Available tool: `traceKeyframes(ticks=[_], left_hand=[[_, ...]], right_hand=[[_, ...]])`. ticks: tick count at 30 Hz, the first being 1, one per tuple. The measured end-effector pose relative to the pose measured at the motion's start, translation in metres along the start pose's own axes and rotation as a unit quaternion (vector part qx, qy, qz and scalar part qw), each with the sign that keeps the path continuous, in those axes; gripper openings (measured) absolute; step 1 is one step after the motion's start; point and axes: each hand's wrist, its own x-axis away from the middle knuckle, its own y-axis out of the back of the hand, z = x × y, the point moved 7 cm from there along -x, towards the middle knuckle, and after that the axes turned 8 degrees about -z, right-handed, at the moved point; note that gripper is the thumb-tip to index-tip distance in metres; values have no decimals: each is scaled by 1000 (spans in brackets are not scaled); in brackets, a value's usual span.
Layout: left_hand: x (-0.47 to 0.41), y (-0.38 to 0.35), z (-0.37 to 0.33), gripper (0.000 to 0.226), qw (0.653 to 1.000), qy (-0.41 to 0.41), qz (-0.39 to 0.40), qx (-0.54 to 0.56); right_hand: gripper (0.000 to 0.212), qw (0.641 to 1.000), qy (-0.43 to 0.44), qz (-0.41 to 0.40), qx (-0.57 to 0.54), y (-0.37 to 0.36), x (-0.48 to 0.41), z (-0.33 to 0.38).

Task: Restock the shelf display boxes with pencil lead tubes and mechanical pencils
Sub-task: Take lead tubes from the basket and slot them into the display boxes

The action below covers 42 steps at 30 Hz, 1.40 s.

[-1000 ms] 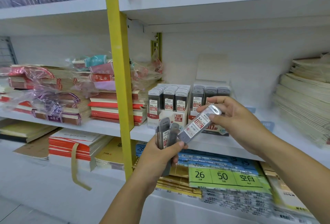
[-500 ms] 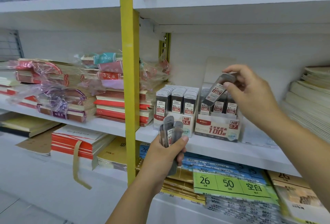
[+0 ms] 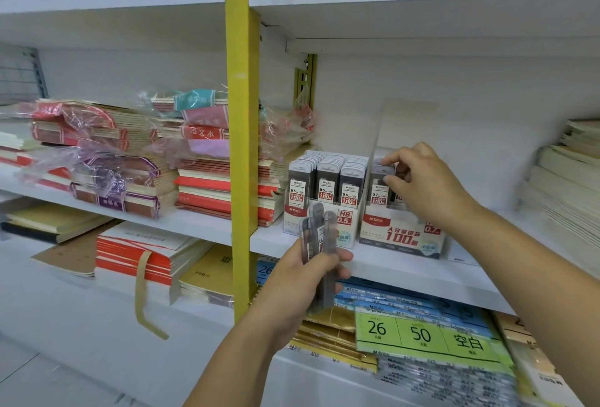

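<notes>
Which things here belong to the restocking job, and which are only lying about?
Job: right hand pinching a lead tube in the 0.7 box; left hand holding spare tubes; 0.5 box.
Lying about: notebook stacks; paper piles; green-labelled packs.

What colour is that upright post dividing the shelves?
The upright post is bright yellow, clearest in the head view.
</notes>
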Motion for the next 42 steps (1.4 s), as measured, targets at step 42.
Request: traceKeyframes(ticks=[42], left_hand=[[6,-12,1,33,999,30,-17,32]], right_hand=[[24,972,28,-170,-162,89,25,-3]])
